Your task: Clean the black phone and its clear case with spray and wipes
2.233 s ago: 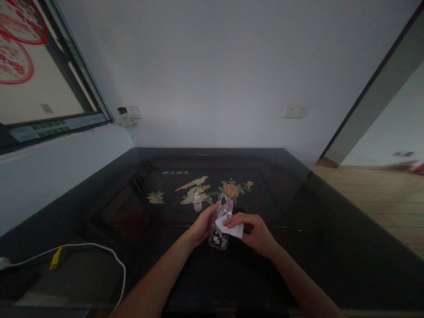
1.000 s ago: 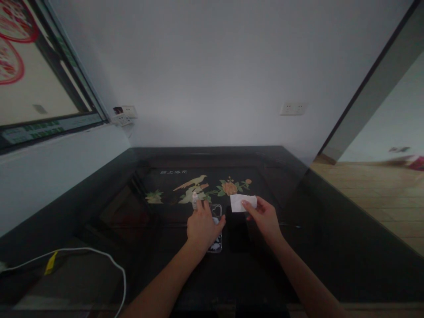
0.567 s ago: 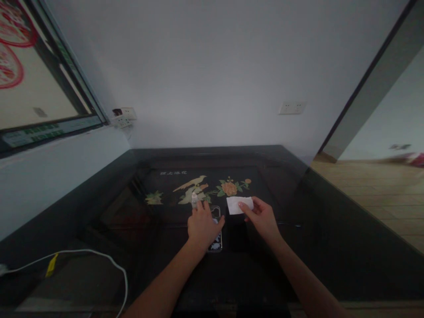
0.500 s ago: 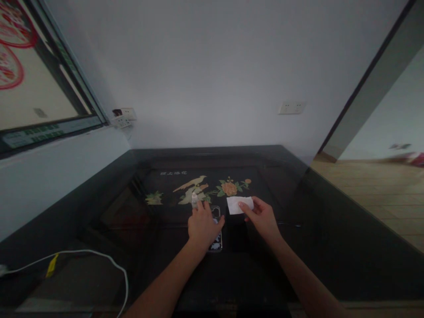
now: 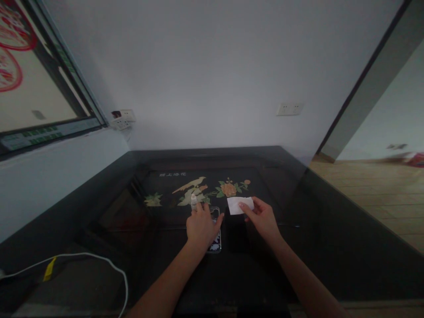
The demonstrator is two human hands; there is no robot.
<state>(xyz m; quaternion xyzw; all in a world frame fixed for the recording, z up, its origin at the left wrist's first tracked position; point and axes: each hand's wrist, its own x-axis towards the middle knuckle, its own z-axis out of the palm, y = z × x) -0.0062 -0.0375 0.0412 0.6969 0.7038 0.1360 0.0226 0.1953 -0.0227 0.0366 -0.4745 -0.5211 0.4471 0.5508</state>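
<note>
My left hand (image 5: 201,225) is over the table with its fingers forward and its thumb spread to the right. Its fingertips are at a small clear bottle (image 5: 194,201), which stands upright and is partly hidden behind them. Under and beside that hand lies a clear phone case (image 5: 216,245) with a black-and-white pattern, partly covered. My right hand (image 5: 261,214) pinches a small white sheet (image 5: 234,206), paper or cloth, between thumb and fingers. Just below the sheet, a black rectangular thing (image 5: 236,232), perhaps a phone, blends into the dark surface.
The glossy black table (image 5: 298,260) has a bird-and-flower inlay (image 5: 228,189) behind my hands. A white cable (image 5: 89,254) with a yellow tag (image 5: 49,269) curves across the left front. A wall stands behind, with sockets (image 5: 289,109), and a window (image 5: 43,79) at left.
The small bottle looked blurred and tilted before and now stands more upright. My left hand has barely shifted; my right hand keeps its hold on the white sheet.
</note>
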